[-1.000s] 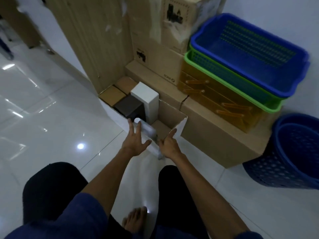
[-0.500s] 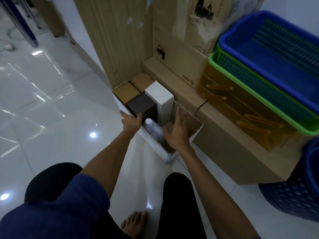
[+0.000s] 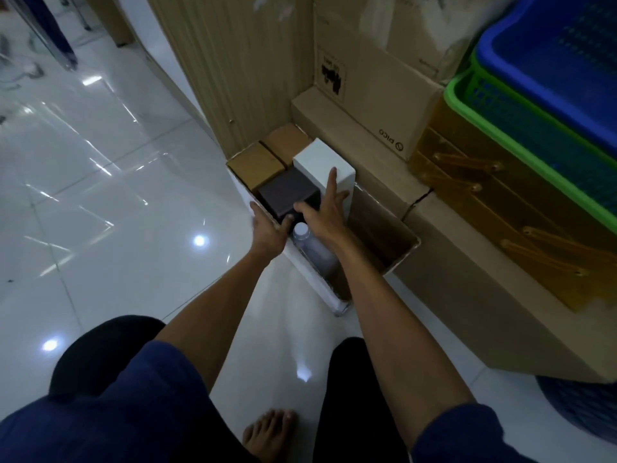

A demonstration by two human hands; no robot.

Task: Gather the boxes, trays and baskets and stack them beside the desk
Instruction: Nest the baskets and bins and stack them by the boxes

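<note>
The carton's [image 3: 404,253] left edge is gripped by the left hand [image 3: 268,230]; the white box [image 3: 319,160] is touched by the right hand [image 3: 322,212], fingers spread.

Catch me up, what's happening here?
A person leans over an open cardboard box on the tiled floor beside the wooden desk panel. The left hand is at its left wall, grip unclear. The right hand, fingers spread, is on the tall white box, thumb over the dark brown box. A clear plastic bottle lies between the hands. Behind, a blue basket nests in a green basket.
</note>
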